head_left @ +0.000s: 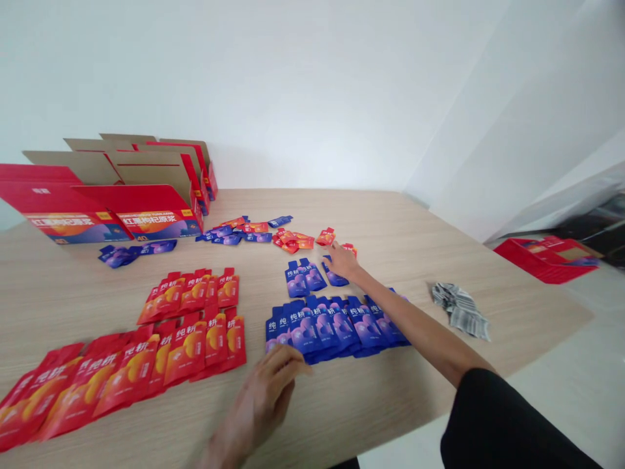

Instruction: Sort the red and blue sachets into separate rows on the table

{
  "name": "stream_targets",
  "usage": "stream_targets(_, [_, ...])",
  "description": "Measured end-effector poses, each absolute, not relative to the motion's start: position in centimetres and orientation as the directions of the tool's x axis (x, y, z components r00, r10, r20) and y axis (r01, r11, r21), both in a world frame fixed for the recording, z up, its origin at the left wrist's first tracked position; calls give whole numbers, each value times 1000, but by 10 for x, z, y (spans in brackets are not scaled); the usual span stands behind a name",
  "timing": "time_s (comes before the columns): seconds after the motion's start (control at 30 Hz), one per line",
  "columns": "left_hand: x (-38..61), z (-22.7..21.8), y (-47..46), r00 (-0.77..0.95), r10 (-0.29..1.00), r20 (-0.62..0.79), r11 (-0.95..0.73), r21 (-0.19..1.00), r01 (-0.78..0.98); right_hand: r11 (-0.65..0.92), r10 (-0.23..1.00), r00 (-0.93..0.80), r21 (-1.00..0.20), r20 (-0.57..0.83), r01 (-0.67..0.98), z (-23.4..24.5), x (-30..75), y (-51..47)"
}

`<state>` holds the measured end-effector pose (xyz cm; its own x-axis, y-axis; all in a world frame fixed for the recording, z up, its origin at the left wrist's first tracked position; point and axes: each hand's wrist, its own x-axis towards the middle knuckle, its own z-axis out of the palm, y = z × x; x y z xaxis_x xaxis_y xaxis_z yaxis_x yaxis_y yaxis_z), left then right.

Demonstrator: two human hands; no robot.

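Observation:
My right hand point(342, 262) reaches across the table with its fingers stretched out. Its fingertips are at a small red pouch point(325, 236), and a blue pouch point(334, 272) lies partly hidden under the hand. Another red pouch point(350, 249) shows just behind it. In front, my left hand point(268, 391) hovers low, slightly blurred, with fingers loosely bent and apart and nothing visible in them. It is close to the near edge of a row of overlapping blue pouches point(319, 329). Two blue pouches point(303, 277) lie above that row.
Overlapping red pouches point(183, 348) fill the left front. Loose red and blue pouches point(244, 231) lie farther back. Open red cartons point(151, 212) stand at the back left. Crumpled striped packets point(460, 311) lie at the right, and a red box point(544, 259) stands beyond the table edge.

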<state>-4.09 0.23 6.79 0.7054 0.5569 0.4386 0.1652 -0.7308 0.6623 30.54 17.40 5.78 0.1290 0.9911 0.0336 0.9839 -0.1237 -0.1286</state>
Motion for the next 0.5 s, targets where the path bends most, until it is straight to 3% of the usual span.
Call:
stream_targets(0.1, [-13,87,55,722,531,443,-784,581,220,188,982,-177,-200,70,962,53,307,193])
stream_targets(0.17, [9,86,93,758,554,344,-798,478,367,303,953,-294,-216,75,928,48,305,203])
stream_targets(0.5, [66,40,173,805,574,150,-782,391,485,400,916,-391,-132,87,907,28,299,196])
